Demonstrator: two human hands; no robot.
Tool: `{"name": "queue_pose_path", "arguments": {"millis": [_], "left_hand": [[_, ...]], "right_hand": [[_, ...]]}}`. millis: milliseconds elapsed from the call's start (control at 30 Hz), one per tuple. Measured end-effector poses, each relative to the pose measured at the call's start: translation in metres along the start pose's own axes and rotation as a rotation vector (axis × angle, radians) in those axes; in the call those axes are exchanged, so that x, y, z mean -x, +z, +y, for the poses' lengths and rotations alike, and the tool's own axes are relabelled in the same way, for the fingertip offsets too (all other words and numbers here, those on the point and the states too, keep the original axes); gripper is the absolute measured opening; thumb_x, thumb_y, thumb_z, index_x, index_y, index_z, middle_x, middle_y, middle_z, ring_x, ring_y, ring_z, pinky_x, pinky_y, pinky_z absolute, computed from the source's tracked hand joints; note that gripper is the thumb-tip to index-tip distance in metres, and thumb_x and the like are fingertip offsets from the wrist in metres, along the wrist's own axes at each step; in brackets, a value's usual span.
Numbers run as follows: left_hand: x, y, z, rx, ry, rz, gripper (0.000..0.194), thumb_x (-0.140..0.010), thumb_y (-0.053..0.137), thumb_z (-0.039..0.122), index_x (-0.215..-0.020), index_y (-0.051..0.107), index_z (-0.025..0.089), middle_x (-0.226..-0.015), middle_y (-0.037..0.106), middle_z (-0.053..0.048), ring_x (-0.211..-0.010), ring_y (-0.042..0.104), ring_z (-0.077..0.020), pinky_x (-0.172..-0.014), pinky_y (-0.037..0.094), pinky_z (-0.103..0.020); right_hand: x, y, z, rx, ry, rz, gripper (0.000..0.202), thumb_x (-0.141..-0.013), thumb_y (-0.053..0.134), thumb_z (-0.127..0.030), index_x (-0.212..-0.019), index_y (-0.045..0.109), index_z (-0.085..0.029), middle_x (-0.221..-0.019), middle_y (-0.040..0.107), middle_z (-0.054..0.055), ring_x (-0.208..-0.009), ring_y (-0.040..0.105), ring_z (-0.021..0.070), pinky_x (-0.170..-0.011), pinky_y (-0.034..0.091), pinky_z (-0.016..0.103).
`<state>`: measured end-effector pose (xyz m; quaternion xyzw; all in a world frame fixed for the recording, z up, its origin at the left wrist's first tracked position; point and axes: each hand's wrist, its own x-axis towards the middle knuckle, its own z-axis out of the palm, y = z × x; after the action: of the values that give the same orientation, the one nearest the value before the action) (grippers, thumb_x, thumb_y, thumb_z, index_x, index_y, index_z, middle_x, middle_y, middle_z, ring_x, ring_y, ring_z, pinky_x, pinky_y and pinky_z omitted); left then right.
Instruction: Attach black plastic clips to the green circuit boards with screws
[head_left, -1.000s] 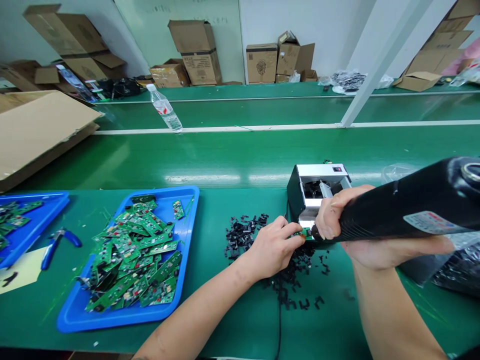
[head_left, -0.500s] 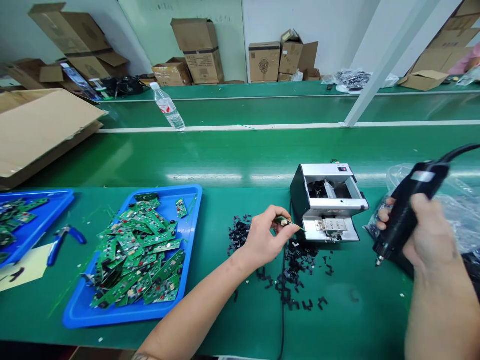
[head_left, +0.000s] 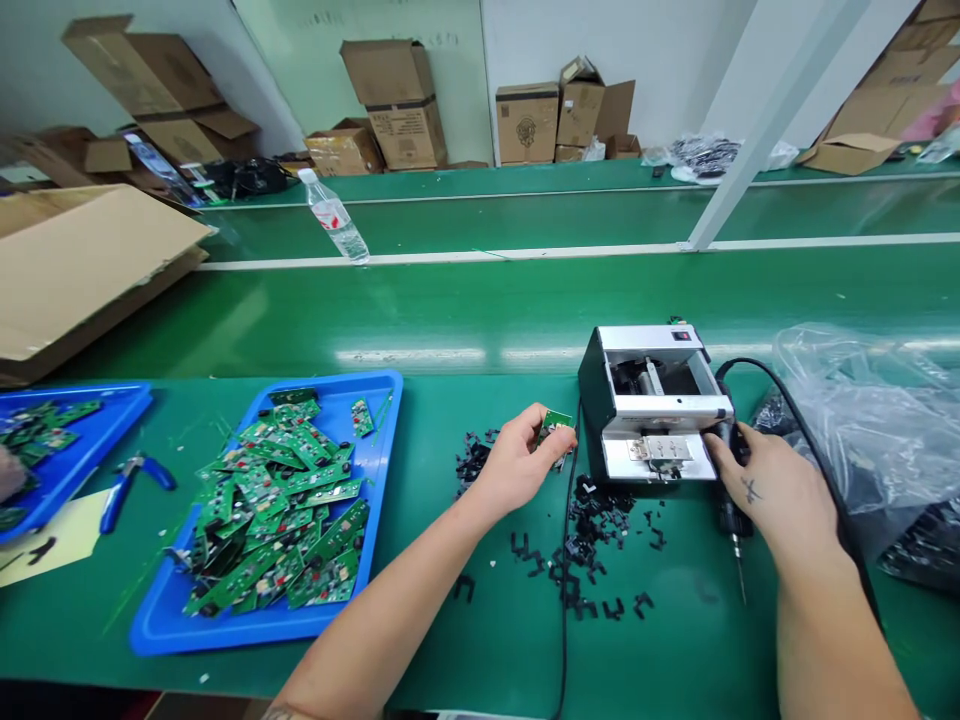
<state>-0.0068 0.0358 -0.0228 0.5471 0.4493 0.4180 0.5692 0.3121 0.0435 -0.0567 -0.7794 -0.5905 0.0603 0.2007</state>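
Observation:
My left hand [head_left: 519, 458] pinches a small green circuit board [head_left: 556, 424] between thumb and fingers, just left of the silver-and-black screw feeder [head_left: 664, 405]. At the feeder's right side, my right hand [head_left: 780, 490] is wrapped around a black electric screwdriver [head_left: 731, 515], whose bit points toward me; the palm hides part of its body. Small black plastic clips [head_left: 596, 525] lie scattered below and left of the feeder. A blue tray [head_left: 386, 480] heaped with green circuit boards [head_left: 289, 500] stands to the left of my left forearm.
Cutting pliers [head_left: 135, 485] lie by a second blue tray [head_left: 124, 405], where a blurred patch, perhaps another person's hand, shows at the left edge. Plastic bags [head_left: 862, 420] are at right. A water bottle [head_left: 335, 218] stands farther back. A black cable [head_left: 566, 620] crosses the table.
My right hand has brought the screwdriver left and down beside the feeder, its bit now toward me. The left hand has shifted slightly left, and its circuit board now shows its face.

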Motion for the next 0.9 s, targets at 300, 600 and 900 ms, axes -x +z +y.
{"name": "queue_pose_path", "arguments": {"millis": [300,600,900], "left_hand": [[0.002,0.001,-0.001,-0.147,-0.091,-0.088,0.029,-0.098,0.054,0.045,-0.086,0.048,0.02,-0.073,0.054,0.004,-0.059,0.046,-0.0091,-0.057,0.038,-0.021],[0.006,0.002,-0.002,-0.156,-0.126,-0.098,0.017,-0.102,0.047,0.039,-0.103,0.045,0.022,-0.084,0.055,0.003,-0.057,0.042,-0.0082,-0.054,0.035,-0.021],[0.007,-0.001,0.0,-0.276,-0.146,-0.16,0.016,-0.101,0.047,0.038,-0.102,0.047,0.023,-0.077,0.054,0.005,-0.061,0.048,-0.0107,-0.058,0.039,-0.023]], "right_hand": [[0.097,-0.031,-0.046,-0.099,-0.338,-0.003,0.035,-0.096,0.051,-0.056,-0.092,0.068,-0.026,-0.075,0.071,0.002,-0.058,0.068,0.0197,-0.054,0.052,0.032],[0.154,0.033,-0.078,-0.011,-0.606,-0.033,0.036,-0.103,0.044,-0.046,-0.092,0.065,-0.019,-0.077,0.069,0.005,-0.055,0.068,0.0178,-0.045,0.044,0.027],[0.151,0.032,-0.075,-0.222,-0.6,-0.154,0.026,-0.103,0.047,-0.036,-0.086,0.06,-0.022,-0.069,0.068,-0.001,-0.054,0.066,0.0131,-0.049,0.049,0.022]]}}
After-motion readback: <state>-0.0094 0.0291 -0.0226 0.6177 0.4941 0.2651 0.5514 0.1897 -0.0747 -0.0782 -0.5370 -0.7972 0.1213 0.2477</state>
